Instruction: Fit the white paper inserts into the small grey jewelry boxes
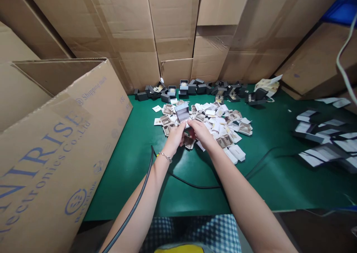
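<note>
In the middle of the head view a small hinged box (182, 112) stands with its lid raised and its grey inside showing. My left hand (176, 136) and my right hand (200, 131) hold it between them, thumbs close together at its near edge. A white piece lies by the thumbs; what the fingers do underneath is hidden. Around and beyond the hands spreads a pile of white card inserts (214, 123), some turned over with brown hollow undersides up.
Black small boxes (199, 87), several open, line the table's back edge. More boxes with white pieces (329, 138) lie at right. A large cardboard carton (64, 145) stands at left. A black cable (195, 186) crosses the green table (134, 171) near my forearms.
</note>
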Demonstrator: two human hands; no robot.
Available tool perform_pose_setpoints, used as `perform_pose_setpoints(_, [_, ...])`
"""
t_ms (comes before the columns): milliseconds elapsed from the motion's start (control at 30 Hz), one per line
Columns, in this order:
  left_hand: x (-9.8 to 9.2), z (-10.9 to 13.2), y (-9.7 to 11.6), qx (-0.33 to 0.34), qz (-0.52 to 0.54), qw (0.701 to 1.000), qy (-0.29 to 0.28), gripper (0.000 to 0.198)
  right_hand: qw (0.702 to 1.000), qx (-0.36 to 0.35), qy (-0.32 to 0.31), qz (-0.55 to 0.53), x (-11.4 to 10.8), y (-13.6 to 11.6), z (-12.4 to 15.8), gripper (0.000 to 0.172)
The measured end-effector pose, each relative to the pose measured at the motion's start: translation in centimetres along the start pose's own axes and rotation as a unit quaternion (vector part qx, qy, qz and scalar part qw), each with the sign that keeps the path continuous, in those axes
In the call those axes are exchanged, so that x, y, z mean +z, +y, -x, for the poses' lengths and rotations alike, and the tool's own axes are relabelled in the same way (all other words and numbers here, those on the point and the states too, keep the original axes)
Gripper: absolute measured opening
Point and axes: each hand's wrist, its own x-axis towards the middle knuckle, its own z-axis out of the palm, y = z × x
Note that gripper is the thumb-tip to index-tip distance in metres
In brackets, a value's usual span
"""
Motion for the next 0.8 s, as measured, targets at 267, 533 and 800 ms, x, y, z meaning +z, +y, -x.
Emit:
perform_pose_setpoints(267, [-0.6,0.0,0.3,-0.038,0.099,0.993,-0.049,0.032,0.998,0.047,-0.029,0.003,-0.2,0.1,-0.1,0.027])
perform_pose_setpoints(533, [-0.6,0.0,0.2,-0.042,0.089,0.994,-0.05,0.031,0.999,0.033,-0.012,0.02,-0.1,0.1,0.0,0.024])
perform_pose_setpoints(800, [-0.6,0.1,0.0,0.009,-0.03,0.998,-0.053,0.036,0.934,-0.216,0.131,0.254,-1.8,-0.9,0.7,0.056])
